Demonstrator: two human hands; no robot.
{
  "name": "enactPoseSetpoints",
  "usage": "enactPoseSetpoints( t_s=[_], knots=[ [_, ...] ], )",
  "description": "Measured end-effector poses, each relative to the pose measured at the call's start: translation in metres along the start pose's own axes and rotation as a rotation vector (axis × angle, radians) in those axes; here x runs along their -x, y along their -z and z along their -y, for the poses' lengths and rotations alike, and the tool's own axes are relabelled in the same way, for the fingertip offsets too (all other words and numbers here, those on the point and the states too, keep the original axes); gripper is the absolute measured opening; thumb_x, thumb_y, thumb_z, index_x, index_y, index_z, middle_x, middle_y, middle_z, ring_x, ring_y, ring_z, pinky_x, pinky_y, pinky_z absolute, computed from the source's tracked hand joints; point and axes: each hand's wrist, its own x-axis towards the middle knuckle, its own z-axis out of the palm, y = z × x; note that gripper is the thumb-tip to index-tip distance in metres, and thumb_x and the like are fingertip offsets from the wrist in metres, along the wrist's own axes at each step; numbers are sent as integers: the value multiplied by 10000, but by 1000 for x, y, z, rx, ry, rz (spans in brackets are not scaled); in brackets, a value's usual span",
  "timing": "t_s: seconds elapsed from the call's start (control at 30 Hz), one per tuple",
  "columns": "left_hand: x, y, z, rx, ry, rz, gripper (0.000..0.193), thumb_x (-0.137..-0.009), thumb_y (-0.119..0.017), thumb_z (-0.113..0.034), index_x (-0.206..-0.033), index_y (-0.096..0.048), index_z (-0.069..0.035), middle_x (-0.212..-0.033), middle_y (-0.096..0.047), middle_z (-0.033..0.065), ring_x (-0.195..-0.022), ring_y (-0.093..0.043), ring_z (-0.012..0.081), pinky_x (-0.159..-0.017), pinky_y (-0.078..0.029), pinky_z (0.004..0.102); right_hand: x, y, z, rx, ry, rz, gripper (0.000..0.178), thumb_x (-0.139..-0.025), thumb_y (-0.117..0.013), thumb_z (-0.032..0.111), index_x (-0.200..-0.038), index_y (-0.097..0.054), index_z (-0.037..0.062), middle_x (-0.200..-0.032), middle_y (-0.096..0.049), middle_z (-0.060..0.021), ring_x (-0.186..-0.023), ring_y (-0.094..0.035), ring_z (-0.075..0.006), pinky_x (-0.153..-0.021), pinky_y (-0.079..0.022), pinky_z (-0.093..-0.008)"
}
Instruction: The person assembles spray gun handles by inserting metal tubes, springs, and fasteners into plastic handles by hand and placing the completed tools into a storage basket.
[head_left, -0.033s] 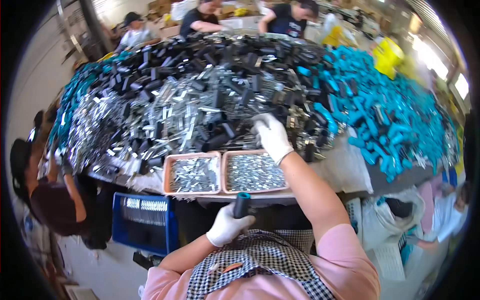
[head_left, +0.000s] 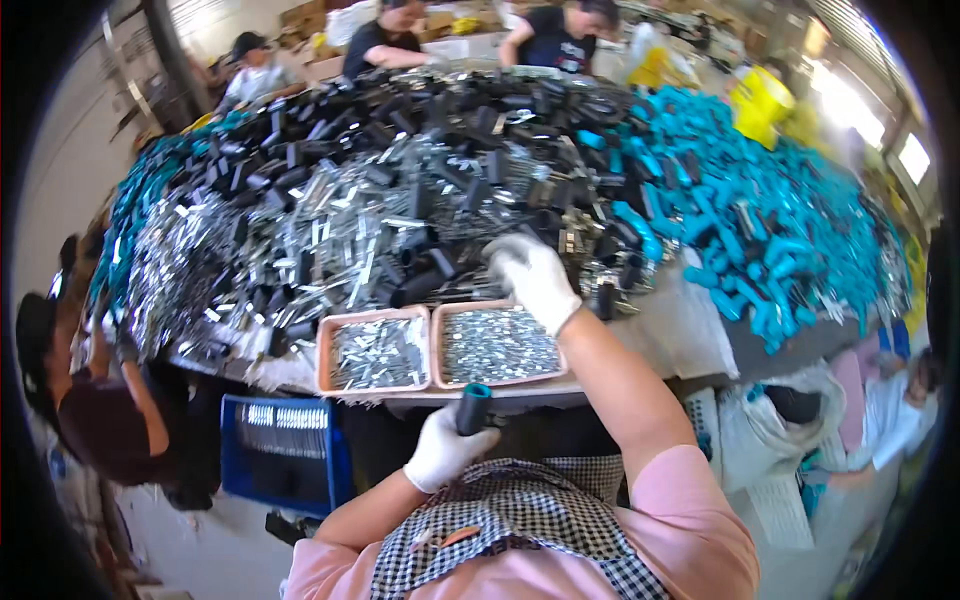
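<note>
My left hand (head_left: pixel 447 450), in a white glove, is closed around a short black tube (head_left: pixel 472 412) with a teal rim at its open upper end. It holds the tube upright in front of my checked apron (head_left: pixel 500 515). My right hand (head_left: pixel 537 287), also gloved, reaches over the near edge of a heap of metal parts (head_left: pixel 340 235) and black tubes (head_left: pixel 428 287). Its fingertips are dark and smeared by motion, so I cannot make out a hold. Just below that hand stand two pink trays, a left one (head_left: pixel 322 358) and a right one (head_left: pixel 437 350), filled with small metal pieces.
Teal curved parts (head_left: pixel 760 240) cover the table's right side. A blue crate (head_left: pixel 228 450) stands below the table at left, and a white sack (head_left: pixel 770 425) at right. People work across the heap and at both sides. A yellow container (head_left: pixel 762 105) is at the far right.
The whole view has shifted slightly. My right hand's fingers have moved a little toward the left and are more blurred. My left hand keeps its hold on the tube.
</note>
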Motion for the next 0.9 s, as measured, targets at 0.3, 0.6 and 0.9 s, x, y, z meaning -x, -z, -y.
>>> enactPoseSetpoints(
  t_s=[0.3, 0.6, 0.9],
  knots=[
    [-34, -9, -2, -806, -449, 73, 370, -720, -817, -218, -996, -682, -10, -774, -689, 192, -730, -706, 338, -678, -550, 406, 144, 38, -4, 534, 334, 321, 115, -857, -678, 169, -906, -652, 68, -802, -680, -136, -748, -672, -350, -687, -531, -434],
    [-57, -56, -34, -412, -354, 530, 315, -765, -831, -207, -959, -708, 10, -812, -706, 114, -712, -639, 155, -705, -531, 318, 174, 82, -44, 439, 476, 363, 544, -841, -732, 237, -1283, -494, 29, -1213, -595, -227, -1117, -593, -430, -930, -507, -452],
    [-79, -54, -7, -346, -396, 302, 405, -724, -797, -206, -1028, -683, 35, -804, -672, 150, -699, -619, 197, -717, -520, 345, 156, 340, -63, 385, -297, -1052, 825, -925, -620, 447, -1551, -258, 48, -796, -660, -116, -592, -624, -222, -536, -510, -382]
  ],
)
